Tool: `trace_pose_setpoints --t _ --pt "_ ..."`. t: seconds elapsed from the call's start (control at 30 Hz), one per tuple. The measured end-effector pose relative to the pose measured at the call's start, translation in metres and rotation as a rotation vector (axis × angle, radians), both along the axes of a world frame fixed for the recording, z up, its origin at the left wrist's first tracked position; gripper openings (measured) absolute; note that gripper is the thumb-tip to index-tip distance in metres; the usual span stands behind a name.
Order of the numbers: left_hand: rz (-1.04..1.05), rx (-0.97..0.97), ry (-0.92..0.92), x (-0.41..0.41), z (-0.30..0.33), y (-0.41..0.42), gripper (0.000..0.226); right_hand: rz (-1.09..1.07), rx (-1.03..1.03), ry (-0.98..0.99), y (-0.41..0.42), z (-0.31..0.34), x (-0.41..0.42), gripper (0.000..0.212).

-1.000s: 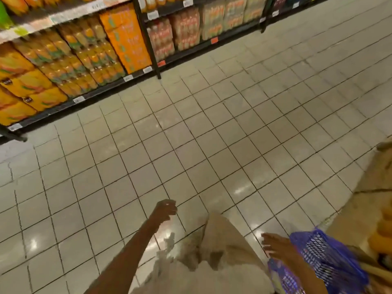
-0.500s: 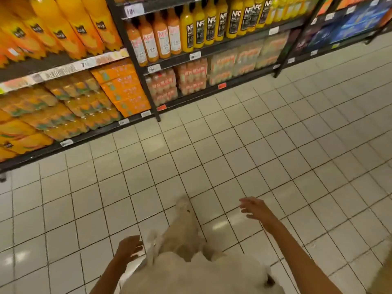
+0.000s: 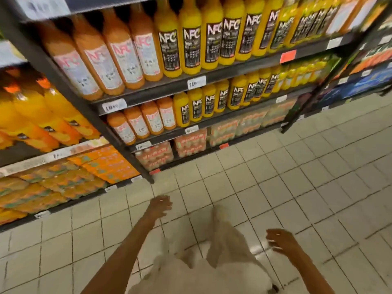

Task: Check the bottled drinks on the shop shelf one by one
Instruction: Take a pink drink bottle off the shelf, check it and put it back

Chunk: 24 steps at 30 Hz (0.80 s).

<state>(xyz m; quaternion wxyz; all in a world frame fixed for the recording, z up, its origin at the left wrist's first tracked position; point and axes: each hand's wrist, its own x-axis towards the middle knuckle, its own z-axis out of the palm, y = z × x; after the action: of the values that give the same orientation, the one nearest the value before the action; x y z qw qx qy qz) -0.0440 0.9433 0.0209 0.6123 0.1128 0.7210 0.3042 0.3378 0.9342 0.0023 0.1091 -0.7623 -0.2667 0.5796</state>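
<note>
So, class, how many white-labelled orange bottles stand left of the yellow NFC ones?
8 in front: four upper-shelf bottles, four lower-shelf bottles one shelf below. Others may hide behind them.

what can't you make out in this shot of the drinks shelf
Head view only:
- Bottle caps on the top row of yellow bottles: cut off by the top edge.
- Small print on the price tags: too small and blurred.
- Orange packs on the low shelf: motion blur hides the print.
- Left hand and right hand: blurred, empty.
</note>
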Motion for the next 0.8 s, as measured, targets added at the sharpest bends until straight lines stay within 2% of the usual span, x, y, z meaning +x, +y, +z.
trace_pose_setpoints --t 0.1,0.2,0.3,0.37,0.53,0.67,0.73,0.8 --pt "0.012 0.083 -0.059 0.024 0.0 0.091 0.012 0.124 0.083 0.016 0.127 -0.006 -0.019 0.023" --pt "0.197 0.182 -0.006 0.028 0.009 0.138 0.015 0.343 0.309 0.027 0.25 0.01 -0.064 0.02" --pt "0.37 0.265 0.199 0.006 0.041 0.166 0.021 0.555 0.61 0.092 0.338 0.063 -0.132 0.005" --pt "0.49 0.398 0.38 -0.02 0.078 0.184 0.016 0.638 0.775 0.241 0.378 0.118 -0.185 0.008" --pt "0.777 0.867 0.676 -0.095 0.204 0.227 0.014 0.834 1.146 0.686 0.408 0.261 -0.302 0.021" --pt "0.778 1.101 0.969 -0.14 0.286 0.245 0.031 0.909 1.387 0.925 0.39 0.342 -0.376 0.026" --pt "0.703 1.112 1.154 -0.156 0.313 0.255 0.047 0.947 1.582 0.909 0.38 0.375 -0.414 0.027" --pt "0.651 1.063 1.306 -0.169 0.331 0.267 0.057 0.929 1.809 0.806 0.369 0.404 -0.454 0.033"
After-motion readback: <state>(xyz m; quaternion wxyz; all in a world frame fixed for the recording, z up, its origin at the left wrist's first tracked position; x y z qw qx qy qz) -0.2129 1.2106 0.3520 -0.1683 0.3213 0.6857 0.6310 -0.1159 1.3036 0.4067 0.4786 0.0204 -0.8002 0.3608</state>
